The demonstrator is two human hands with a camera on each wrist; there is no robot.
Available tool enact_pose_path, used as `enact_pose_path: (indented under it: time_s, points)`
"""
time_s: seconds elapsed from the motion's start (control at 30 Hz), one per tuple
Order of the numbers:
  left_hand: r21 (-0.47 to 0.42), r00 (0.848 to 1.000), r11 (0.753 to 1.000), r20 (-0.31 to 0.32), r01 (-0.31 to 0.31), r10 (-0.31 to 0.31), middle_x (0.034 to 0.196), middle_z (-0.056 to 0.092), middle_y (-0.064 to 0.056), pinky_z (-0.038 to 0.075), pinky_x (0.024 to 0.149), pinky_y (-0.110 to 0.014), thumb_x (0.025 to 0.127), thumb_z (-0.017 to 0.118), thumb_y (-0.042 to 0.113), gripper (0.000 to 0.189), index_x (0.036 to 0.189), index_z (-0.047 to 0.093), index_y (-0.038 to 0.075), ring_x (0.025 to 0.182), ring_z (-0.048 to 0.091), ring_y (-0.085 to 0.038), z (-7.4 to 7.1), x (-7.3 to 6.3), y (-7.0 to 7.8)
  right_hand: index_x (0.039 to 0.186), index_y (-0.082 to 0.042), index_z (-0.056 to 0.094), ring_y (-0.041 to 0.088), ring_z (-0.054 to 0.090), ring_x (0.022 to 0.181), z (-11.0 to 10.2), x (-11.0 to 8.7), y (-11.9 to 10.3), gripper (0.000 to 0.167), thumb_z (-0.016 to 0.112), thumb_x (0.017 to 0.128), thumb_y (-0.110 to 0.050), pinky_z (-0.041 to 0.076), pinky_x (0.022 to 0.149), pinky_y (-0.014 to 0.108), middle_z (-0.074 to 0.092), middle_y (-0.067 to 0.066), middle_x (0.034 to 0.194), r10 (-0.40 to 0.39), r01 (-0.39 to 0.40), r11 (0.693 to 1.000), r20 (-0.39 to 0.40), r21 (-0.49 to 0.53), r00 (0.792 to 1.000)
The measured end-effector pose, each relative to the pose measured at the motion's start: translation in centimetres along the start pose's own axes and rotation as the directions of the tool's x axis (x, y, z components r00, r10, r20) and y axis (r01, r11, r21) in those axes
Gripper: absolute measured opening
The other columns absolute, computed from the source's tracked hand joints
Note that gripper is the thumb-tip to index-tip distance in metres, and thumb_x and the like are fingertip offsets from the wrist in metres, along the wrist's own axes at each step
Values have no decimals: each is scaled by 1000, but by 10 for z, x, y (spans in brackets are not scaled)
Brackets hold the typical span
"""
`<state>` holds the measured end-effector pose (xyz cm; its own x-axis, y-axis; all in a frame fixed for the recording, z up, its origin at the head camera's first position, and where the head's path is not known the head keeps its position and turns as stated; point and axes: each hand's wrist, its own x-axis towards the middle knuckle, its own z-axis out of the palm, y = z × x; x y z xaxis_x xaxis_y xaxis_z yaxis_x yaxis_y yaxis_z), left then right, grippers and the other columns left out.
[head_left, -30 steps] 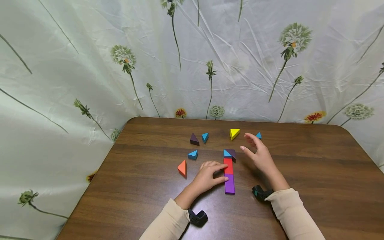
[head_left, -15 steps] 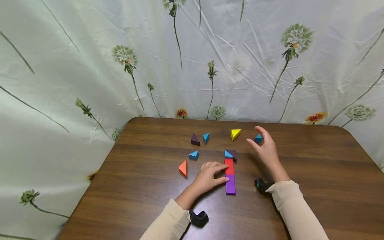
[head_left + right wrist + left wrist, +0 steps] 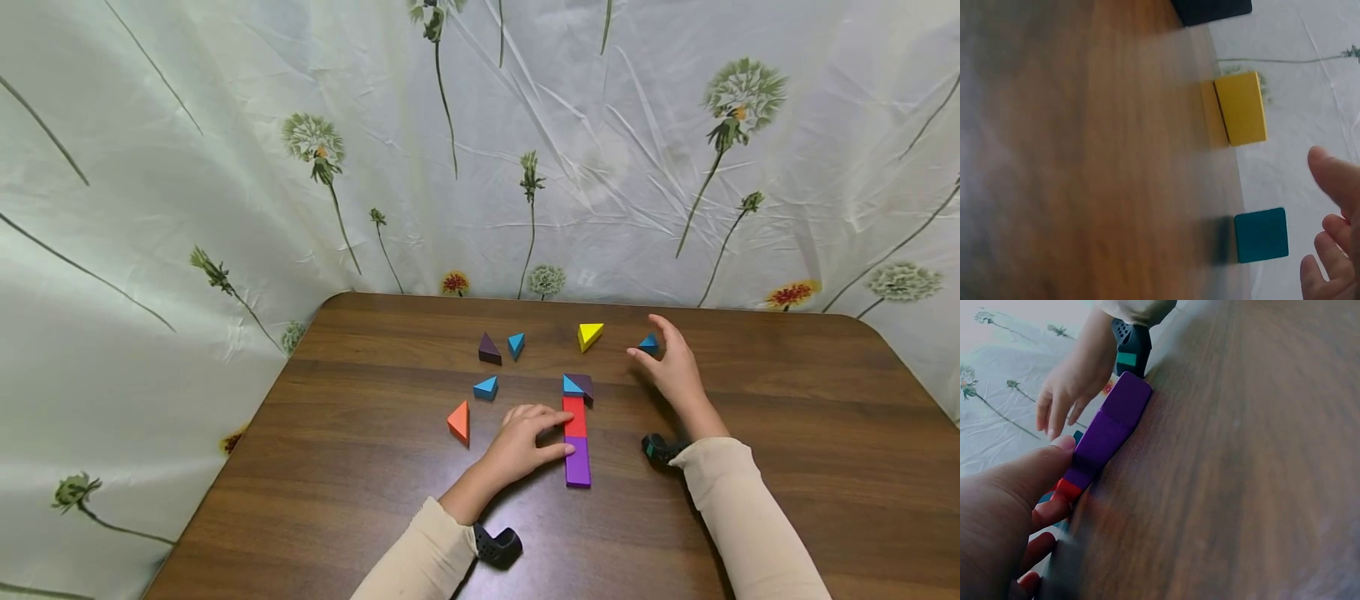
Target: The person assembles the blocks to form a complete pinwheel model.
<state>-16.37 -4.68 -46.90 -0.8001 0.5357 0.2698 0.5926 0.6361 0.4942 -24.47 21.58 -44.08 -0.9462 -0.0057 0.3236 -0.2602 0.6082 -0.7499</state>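
Note:
A purple block (image 3: 577,463) and a red block (image 3: 574,417) lie end to end on the table. At the far end of the red block are a small blue triangle block (image 3: 572,387) and a dark purple triangle block (image 3: 584,383). My left hand (image 3: 517,446) rests beside this row, its index fingertip touching the red block and its thumb (image 3: 1054,456) the purple one. Farther back, my right hand (image 3: 675,371) reaches with thumb and index finger spread around another blue triangle block (image 3: 648,343). The right wrist view shows that block's square blue-green side (image 3: 1261,235) beside the fingers, untouched.
A yellow triangle block (image 3: 589,336) stands left of my right hand. Left of the row lie an orange triangle block (image 3: 459,423), two blue triangle blocks (image 3: 485,388) and a dark purple one (image 3: 489,349). Behind the wooden table (image 3: 337,500) hangs a flowered cloth (image 3: 637,167).
My right hand has moved right and away from the body, from beside the row to the far blue triangle block. The left hand keeps its place on the red and purple blocks.

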Motion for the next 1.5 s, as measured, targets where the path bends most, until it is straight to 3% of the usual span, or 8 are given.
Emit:
enact_pose_path:
  time_s: [0.33, 0.63, 1.1, 1.5]
  points:
    - [-4, 1000, 1000, 3, 6, -6, 106, 58, 8, 30, 95, -35, 82, 61, 44, 45, 121, 59, 21, 106, 46, -15, -1, 0, 1, 138, 5, 23, 42, 26, 125, -6, 1, 13, 66, 61, 86, -13, 24, 99, 50, 26, 27, 139, 107, -112, 993, 123, 36, 987]
    - [-3, 1000, 1000, 2, 3, -3, 106, 58, 8, 30, 95, -35, 82, 61, 44, 45, 121, 59, 21, 107, 46, -15, 0, 0, 1, 137, 6, 25, 43, 26, 124, -6, 2, 20, 62, 58, 88, -11, 25, 98, 49, 27, 31, 136, 132, -138, 990, 159, 28, 978]
    - [-15, 1000, 1000, 17, 15, -15, 108, 57, 8, 29, 95, -36, 83, 59, 46, 46, 122, 58, 22, 107, 46, -14, 1, 0, -1, 132, 7, 30, 44, 32, 119, -5, 3, 20, 52, 55, 89, -8, 29, 96, 50, 35, 32, 129, 163, -168, 986, 160, 22, 974]
    - [-16, 1000, 1000, 20, 20, -20, 108, 57, 8, 29, 95, -36, 83, 59, 46, 46, 122, 58, 22, 106, 46, -14, 0, 0, 0, 119, 9, 40, 42, 41, 111, -4, 1, 19, 38, 57, 88, -7, 32, 93, 49, 46, 29, 117, 125, -129, 990, 78, 49, 989]
